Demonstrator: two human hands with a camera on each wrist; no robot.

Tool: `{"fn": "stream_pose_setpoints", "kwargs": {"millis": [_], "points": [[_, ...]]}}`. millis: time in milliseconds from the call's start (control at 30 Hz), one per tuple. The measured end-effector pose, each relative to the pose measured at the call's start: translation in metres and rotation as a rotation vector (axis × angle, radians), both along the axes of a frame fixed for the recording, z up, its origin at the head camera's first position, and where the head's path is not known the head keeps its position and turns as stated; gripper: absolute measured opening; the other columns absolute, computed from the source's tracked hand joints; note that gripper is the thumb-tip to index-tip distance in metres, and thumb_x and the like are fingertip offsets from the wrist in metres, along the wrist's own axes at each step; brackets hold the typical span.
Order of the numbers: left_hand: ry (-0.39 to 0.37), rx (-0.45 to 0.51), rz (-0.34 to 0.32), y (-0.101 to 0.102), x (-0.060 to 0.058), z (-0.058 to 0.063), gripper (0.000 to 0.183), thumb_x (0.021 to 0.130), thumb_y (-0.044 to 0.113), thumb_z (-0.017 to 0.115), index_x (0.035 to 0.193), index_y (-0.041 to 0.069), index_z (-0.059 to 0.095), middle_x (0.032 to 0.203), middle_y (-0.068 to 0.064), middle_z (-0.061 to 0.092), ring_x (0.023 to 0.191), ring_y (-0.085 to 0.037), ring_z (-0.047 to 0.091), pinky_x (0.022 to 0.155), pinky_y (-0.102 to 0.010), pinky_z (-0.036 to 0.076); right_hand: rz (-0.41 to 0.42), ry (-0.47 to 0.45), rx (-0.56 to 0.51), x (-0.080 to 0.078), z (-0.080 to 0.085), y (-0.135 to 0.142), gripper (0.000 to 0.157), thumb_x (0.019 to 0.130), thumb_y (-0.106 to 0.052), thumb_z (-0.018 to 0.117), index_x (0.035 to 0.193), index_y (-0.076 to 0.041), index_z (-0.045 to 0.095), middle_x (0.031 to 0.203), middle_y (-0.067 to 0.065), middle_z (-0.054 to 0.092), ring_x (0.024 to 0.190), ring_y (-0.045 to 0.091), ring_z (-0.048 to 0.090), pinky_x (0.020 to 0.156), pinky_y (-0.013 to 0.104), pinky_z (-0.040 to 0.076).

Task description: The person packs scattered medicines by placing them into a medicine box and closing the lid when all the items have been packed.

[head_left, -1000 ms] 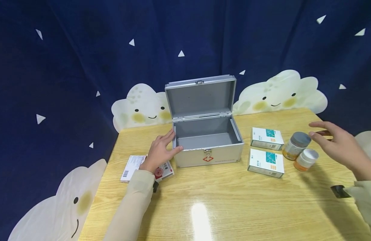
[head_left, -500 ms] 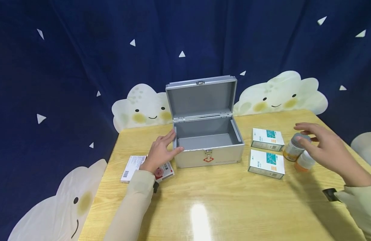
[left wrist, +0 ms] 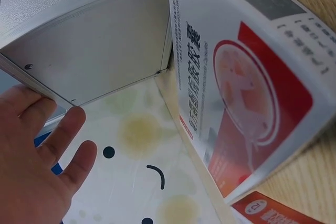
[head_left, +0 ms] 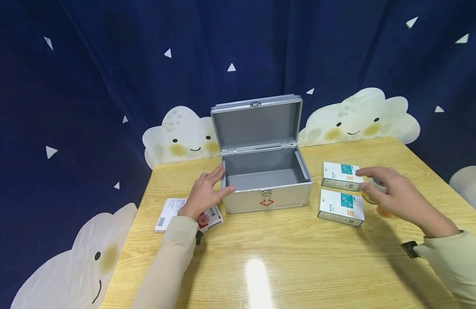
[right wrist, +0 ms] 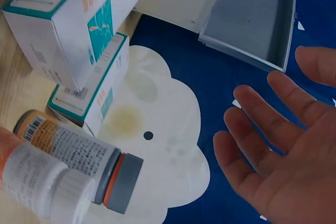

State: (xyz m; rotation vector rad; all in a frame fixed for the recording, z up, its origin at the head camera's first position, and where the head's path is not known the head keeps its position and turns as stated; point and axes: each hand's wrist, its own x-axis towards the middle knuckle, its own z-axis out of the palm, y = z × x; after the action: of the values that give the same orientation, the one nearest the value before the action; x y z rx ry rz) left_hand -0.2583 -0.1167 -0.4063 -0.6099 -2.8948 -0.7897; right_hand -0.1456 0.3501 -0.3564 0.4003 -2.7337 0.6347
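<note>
A silver first-aid box [head_left: 241, 204] with a red cross stands with its lid up; inside I see bare grey walls and floor. My left hand [head_left: 202, 196] touches its left edge with straight, spread fingers. My right hand [head_left: 401, 199] hovers with parted fingers above two pill bottles, its fingertips near the farther white-and-teal medicine box [head_left: 334, 171]. It holds nothing. A second such medicine box [head_left: 334, 204] lies nearer. The grey-capped bottle [right wrist: 79, 142] and white-capped bottle [right wrist: 37, 182] are partly hidden under this hand in the head view.
Left of the first-aid box, partly behind the left forearm, lie a red-and-white medicine box [head_left: 213, 218] and a pale medicine box [head_left: 170, 212]. All stand on a wooden table [head_left: 299, 266]. A dark blue curtain [head_left: 261, 43] with clouds hangs behind.
My right hand has moved left, from beside the bottles to above them and close to the farther teal medicine box. My left hand stays on the first-aid box.
</note>
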Motion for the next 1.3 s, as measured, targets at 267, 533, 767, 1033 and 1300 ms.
{"fn": "stream_pose_setpoints", "kwargs": {"millis": [267,533,767,1033,1300], "points": [[-0.007,0.003,0.001,0.0,0.001,0.0,0.082,0.089,0.06,0.062,0.153,0.014,0.039,0.165,0.006,0.027,0.136,-0.035,0.046,0.111,-0.058,0.036,0.052,-0.027,0.03,-0.005,-0.014,-0.01,0.027,0.095,-0.017,0.066,0.121,-0.009,0.066,0.118,0.014,0.07,0.101,0.027,0.06,0.078,0.047,0.052],[-0.016,0.002,0.003,0.0,0.0,0.001,0.083,0.089,0.06,0.061,0.154,0.016,0.036,0.165,0.006,0.026,0.137,-0.035,0.045,0.112,-0.058,0.036,0.102,-0.092,0.029,-0.016,-0.026,-0.018,0.031,0.093,-0.015,0.068,0.122,-0.005,0.065,0.12,0.017,0.069,0.107,0.037,0.065,0.08,0.05,0.054],[-0.031,-0.009,0.004,0.001,0.0,0.002,0.084,0.089,0.062,0.06,0.155,0.017,0.034,0.166,0.006,0.024,0.14,-0.036,0.043,0.115,-0.059,0.033,0.13,-0.151,0.042,-0.022,-0.031,-0.026,0.037,0.092,-0.017,0.07,0.125,-0.002,0.063,0.123,0.021,0.067,0.11,0.041,0.064,0.089,0.059,0.052],[-0.043,-0.003,0.004,-0.001,0.0,0.005,0.083,0.089,0.061,0.061,0.155,0.016,0.036,0.166,0.007,0.024,0.14,-0.037,0.043,0.116,-0.059,0.032,0.165,-0.109,0.118,-0.029,-0.04,-0.035,0.037,0.085,-0.015,0.076,0.119,-0.002,0.066,0.119,0.019,0.069,0.112,0.04,0.063,0.093,0.058,0.049],[-0.049,-0.022,-0.003,0.0,0.001,0.007,0.083,0.09,0.062,0.06,0.155,0.016,0.035,0.166,0.006,0.024,0.14,-0.038,0.043,0.115,-0.059,0.033,0.23,-0.091,0.177,-0.031,-0.048,-0.046,0.047,0.077,-0.016,0.082,0.119,-0.002,0.066,0.121,0.019,0.066,0.113,0.042,0.061,0.093,0.058,0.048]]}}
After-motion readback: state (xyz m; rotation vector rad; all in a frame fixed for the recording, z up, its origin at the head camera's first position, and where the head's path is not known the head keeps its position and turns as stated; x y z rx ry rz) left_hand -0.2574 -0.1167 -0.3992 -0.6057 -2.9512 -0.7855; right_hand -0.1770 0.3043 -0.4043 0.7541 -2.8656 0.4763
